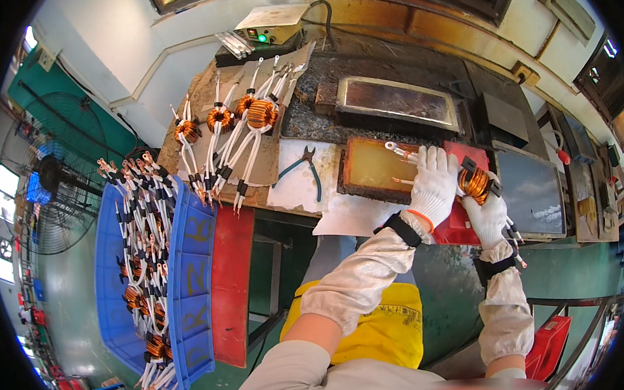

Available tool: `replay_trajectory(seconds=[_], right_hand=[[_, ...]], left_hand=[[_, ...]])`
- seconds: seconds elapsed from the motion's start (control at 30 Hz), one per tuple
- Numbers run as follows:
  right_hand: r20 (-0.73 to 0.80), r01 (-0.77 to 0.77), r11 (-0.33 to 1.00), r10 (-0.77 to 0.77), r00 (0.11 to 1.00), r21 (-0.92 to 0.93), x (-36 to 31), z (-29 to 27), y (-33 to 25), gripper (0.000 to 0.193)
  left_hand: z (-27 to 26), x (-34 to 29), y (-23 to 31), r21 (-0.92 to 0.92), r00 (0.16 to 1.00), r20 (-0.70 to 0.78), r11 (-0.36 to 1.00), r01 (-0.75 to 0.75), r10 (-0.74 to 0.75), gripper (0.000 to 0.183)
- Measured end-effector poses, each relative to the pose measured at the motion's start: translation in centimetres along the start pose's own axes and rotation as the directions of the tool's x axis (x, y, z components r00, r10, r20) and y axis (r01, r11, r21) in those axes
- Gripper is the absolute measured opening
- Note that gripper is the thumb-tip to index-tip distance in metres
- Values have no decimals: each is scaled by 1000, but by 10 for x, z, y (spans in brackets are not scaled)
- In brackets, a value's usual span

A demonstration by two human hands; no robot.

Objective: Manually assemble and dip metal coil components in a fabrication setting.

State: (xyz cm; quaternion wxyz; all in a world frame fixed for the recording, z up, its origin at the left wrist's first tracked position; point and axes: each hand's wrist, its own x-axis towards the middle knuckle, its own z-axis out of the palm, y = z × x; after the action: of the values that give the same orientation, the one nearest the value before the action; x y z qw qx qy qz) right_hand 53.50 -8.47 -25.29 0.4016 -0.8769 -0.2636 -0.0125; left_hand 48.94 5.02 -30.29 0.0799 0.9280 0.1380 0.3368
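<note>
Toroidal coil (475, 186) gripped in fingers of right hand (487, 218), lugged leads (403, 153) apparently by left hand (433, 187); judged mid-handling, with four coils (262, 114) on tabletop (255, 196), blue-crate (192, 293) batch's status unclear.

A worn workbench (384, 58) with a dark, stained top runs below the wall. Its left end carries a sheet of cardboard (262, 162), where four copper-wound rings (220, 118) lie, their white leads reaching the front edge. Behind them, a dark slab (249, 55) bears a box with a green light (275, 27) and some pale metal strips (235, 44). Pliers (314, 170) rest on white paper (288, 198), handles spread toward the front. Farther right sit a metal-rimmed tray (399, 104), a block with a yellowish top (376, 162), a red tray (456, 231) and a grey panel (534, 190).
</note>
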Motion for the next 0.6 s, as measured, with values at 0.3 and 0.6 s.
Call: replay_trajectory(seconds=[0.3, 0.6], right_hand=[[0, 155, 977, -157, 988, -146, 5, -2, 6, 50], [7, 150, 979, -151, 989, -136, 7, -1, 6, 49]], left_hand=[[4, -2, -1, 49, 1000, -19, 999, 2, -1, 34], [7, -4, -6, 15, 997, -79, 1000, -9, 10, 31]])
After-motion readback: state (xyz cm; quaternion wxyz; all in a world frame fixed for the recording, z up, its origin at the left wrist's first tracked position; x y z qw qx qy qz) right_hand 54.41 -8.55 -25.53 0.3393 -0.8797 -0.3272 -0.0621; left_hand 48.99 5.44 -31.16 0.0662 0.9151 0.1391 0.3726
